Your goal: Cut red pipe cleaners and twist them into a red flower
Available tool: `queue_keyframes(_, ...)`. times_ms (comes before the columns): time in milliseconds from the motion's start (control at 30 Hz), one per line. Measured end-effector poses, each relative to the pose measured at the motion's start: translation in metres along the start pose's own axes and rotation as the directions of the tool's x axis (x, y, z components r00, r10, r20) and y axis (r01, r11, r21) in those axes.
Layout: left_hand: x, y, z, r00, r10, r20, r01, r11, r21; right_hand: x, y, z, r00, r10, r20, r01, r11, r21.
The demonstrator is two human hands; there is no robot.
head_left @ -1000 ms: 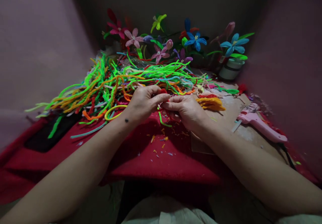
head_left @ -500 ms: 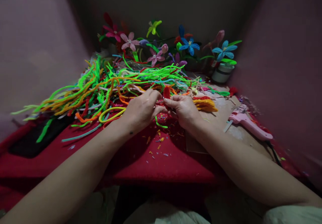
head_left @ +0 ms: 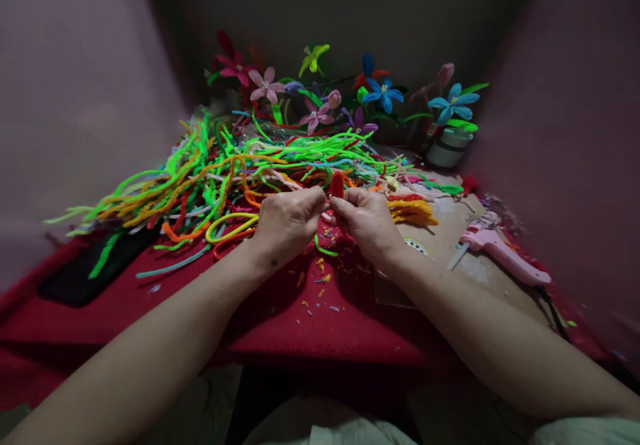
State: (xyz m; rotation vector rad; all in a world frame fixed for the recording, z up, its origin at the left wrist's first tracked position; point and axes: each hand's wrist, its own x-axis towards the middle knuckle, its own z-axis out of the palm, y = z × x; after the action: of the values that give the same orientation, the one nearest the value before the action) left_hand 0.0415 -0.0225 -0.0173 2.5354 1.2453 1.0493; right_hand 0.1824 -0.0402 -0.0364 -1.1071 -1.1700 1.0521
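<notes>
Between thumb and fingers, my right hand [head_left: 367,221] pinches a red fuzzy pipe-cleaner petal [head_left: 339,185], which stands upright above the fingertips. My left hand [head_left: 293,221] is closed right beside it, its fingertips nearly meeting the right ones near the petal's base. What the left fingers hold, if anything, is hidden behind them. Just below the hands, a short green pipe cleaner [head_left: 325,248] lies on the red cloth [head_left: 280,335] among small colored clippings.
A heap of colored pipe cleaners [head_left: 200,171] spreads behind and left, partly over a black flat object [head_left: 95,268]. Pipe-cleaner flowers [head_left: 385,95] stand at the back, near a jar [head_left: 450,148]. At right, a pink glue gun [head_left: 505,251] lies on cardboard [head_left: 480,291] near orange pipe cleaners [head_left: 415,213].
My left hand's fingers have closed up more tightly near the petal. The whole view has shifted slightly, and a round white-and-yellow item now shows beside my right wrist.
</notes>
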Motion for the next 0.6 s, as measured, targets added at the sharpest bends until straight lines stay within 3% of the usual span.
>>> queue_keyframes(67, 0.005, -0.002, -0.002, 0.981, -0.195, 0.008, 0.190, 0.943, -0.272, 0.001, -0.001, -0.001, 0.996, 0.086, 0.015, -0.088, 0.986, 0.142)
queue_keyframes(167, 0.011, -0.007, -0.004, 0.877, -0.429, 0.215, 0.458, 0.612, -0.645, 0.005, -0.003, -0.003, 0.985, 0.167, 0.030, -0.168, 0.929, 0.329)
queue_keyframes(233, 0.012, -0.008, -0.002, 0.821, -0.408, 0.400, 0.552, 0.385, -0.740, 0.006, -0.004, -0.003, 0.981, 0.187, 0.046, -0.189, 0.888, 0.419)
queue_keyframes(300, 0.010, -0.005, 0.002, 0.784, -0.303, 0.542, 0.612, 0.232, -0.756, 0.006, -0.004, -0.003, 0.977, 0.204, 0.059, -0.208, 0.863, 0.460)
queue_keyframes(433, 0.007, 0.002, 0.010, 0.720, -0.237, 0.653, 0.685, 0.090, -0.723, 0.002, -0.003, 0.000, 0.977, 0.199, 0.073, -0.210, 0.868, 0.449)
queue_keyframes(533, 0.006, 0.003, 0.013, 0.689, -0.238, 0.685, 0.713, 0.055, -0.699, -0.001, -0.001, 0.000, 0.989, 0.143, 0.044, -0.148, 0.911, 0.386)
queue_keyframes(600, 0.005, 0.003, 0.015, 0.694, -0.214, 0.687, 0.711, 0.052, -0.702, -0.002, 0.000, 0.000, 0.995, 0.103, 0.013, -0.101, 0.937, 0.334)
